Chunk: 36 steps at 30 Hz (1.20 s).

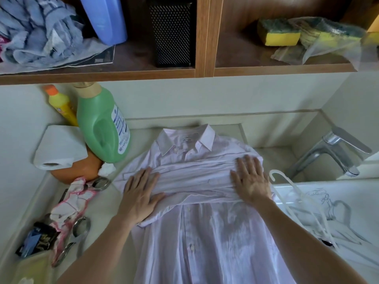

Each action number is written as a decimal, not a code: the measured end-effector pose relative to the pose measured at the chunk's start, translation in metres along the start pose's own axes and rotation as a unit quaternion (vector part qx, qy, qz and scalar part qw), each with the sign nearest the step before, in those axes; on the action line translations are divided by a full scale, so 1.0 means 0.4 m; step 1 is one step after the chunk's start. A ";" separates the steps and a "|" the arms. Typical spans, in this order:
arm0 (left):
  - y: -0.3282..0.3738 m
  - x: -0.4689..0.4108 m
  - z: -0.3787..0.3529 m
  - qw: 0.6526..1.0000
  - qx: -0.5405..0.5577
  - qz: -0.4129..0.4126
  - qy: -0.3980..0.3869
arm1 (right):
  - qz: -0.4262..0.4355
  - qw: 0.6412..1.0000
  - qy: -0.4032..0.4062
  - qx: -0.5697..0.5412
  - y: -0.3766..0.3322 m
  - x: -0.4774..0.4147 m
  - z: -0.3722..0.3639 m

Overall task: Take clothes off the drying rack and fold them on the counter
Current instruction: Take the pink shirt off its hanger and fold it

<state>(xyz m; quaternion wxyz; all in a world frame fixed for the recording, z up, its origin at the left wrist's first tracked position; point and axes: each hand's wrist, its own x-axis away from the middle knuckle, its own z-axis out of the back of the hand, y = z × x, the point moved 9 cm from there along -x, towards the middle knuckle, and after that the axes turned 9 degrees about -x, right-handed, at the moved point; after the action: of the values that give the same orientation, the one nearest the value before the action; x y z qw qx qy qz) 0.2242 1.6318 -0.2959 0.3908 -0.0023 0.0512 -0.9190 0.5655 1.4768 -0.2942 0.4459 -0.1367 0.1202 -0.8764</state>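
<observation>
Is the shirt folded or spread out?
Partly folded: shirt has sleeves laid across its chest under left hand and right hand; lower body spread.

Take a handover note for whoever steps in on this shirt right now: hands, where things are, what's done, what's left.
Left hand: flat, pressing the folded sleeves.
Right hand: flat, pressing the same band.
Shirt: buttoned side up on the counter, collar at the far end; white hanger lies to its right.
Done: shirt off hanger, sleeves folded across the chest.
Left: fold the lower body up; rack is out of view.
</observation>
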 end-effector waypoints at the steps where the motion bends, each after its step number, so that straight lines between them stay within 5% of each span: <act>1: -0.005 -0.005 0.004 1.000 0.011 0.000 0.005 | 0.004 1.000 0.004 -0.002 0.000 -0.003 0.003; 7: -0.109 -0.136 0.083 0.963 0.225 0.142 0.031 | -0.007 0.996 0.093 0.007 -0.035 -0.132 0.115; 11: -0.156 -0.223 0.103 0.932 0.277 0.234 -0.012 | 0.073 0.977 0.115 -0.164 -0.142 -0.237 0.172; 17: -0.141 -0.324 0.064 0.827 0.480 0.276 -0.097 | 0.003 0.929 -0.062 -0.365 -0.283 -0.342 0.113; 21: -0.112 -0.343 0.061 0.804 0.511 0.266 -0.143 | -0.045 0.939 -0.104 -0.326 -0.306 -0.373 0.075; 25: -0.128 -0.352 0.100 0.830 0.487 0.248 -0.115 | -0.051 0.886 -0.128 -0.443 -0.315 -0.366 0.076; 28: -0.134 -0.344 0.148 0.806 0.538 0.238 -0.070 | -0.016 0.862 -0.096 -0.497 -0.319 -0.353 0.129; 32: -0.160 -0.303 0.209 0.822 0.515 0.244 0.002 | 0.002 0.804 -0.075 -0.590 -0.292 -0.294 0.208; 34: -0.147 -0.270 0.240 0.793 0.559 0.243 0.016 | -0.017 0.774 -0.060 -0.630 -0.260 -0.256 0.239; 36: -0.128 -0.242 0.253 0.740 0.626 0.245 0.027 | -0.017 0.790 -0.023 -0.613 -0.232 -0.220 0.268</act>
<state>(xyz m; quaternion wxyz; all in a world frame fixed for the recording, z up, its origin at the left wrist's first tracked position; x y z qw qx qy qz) 0.2590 1.7273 -0.1868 0.5142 0.2804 -0.5265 -0.6163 0.5828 1.5922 -0.1747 0.2566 -0.4034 0.6192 -0.6229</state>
